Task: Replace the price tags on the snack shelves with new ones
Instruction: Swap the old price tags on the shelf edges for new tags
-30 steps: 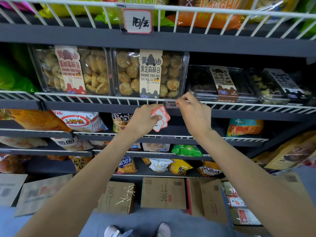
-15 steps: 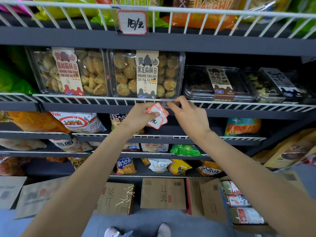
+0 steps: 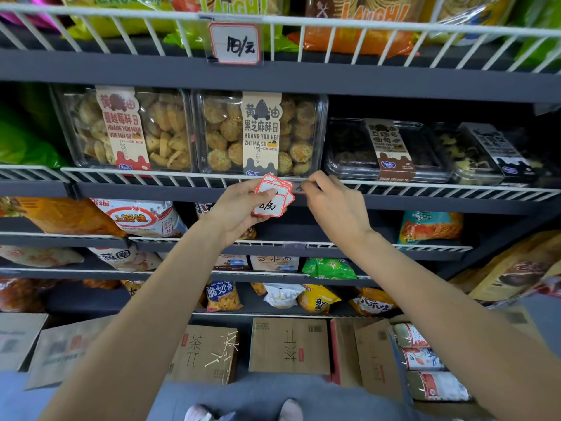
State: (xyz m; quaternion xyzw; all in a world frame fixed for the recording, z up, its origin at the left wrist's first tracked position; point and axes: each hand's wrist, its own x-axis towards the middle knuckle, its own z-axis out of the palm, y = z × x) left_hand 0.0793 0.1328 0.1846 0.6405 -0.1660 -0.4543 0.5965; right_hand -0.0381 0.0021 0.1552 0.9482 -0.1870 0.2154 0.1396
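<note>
At the front rail of the cookie shelf [image 3: 151, 177], just below the black sesame cookie box [image 3: 261, 132], my left hand [image 3: 239, 211] holds a small fanned stack of red-bordered price tags [image 3: 271, 196], thumb curled over the top card and fingers behind. My right hand [image 3: 337, 205] reaches to the rail right beside the stack, its fingertips [image 3: 306, 186] pinched on something small at the clear tag holder [image 3: 299, 188]; I cannot tell whether that is a tag edge or the holder itself.

As I judge it, the job is early on: one handwritten tag [image 3: 235, 44] hangs on the shelf above, this shelf's holder looks not yet filled, and another clear holder [image 3: 293, 246] on the shelf below appears bare. Lower shelves show no tags that I can make out.

My top card faces me, tilted a little, its long axis running roughly left to right and rising toward the rail, writing upright.
</note>
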